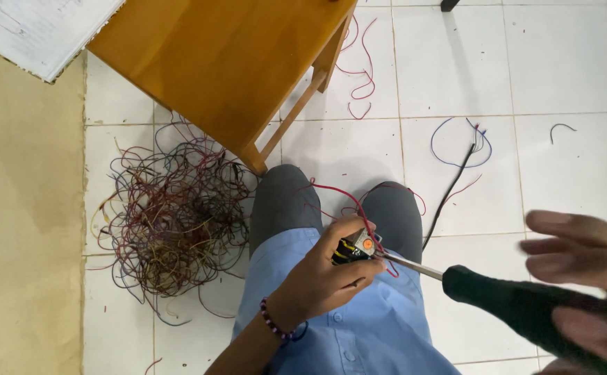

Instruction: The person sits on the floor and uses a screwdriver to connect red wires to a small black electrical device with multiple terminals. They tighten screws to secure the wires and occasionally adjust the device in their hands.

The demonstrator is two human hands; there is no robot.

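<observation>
My left hand (pixel 328 272) is closed around a small black and yellow electrical part (pixel 354 248) with an orange round spot, held over my lap. Thin red wires (pixel 338 198) run up from the part across my knees. My right hand (pixel 585 281), blurred at the right edge, grips the dark handle of a screwdriver (pixel 505 300). The metal shaft (pixel 408 265) points left and its tip touches the part. A beaded bracelet sits on my left wrist.
A wooden stool (pixel 227 62) stands just ahead of my knees. A big tangle of coloured wires (pixel 171 215) lies on the white tile floor at left. Loose wires (pixel 460 149) lie at right. A beige surface (pixel 19 208) with papers (pixel 39 28) fills the left side.
</observation>
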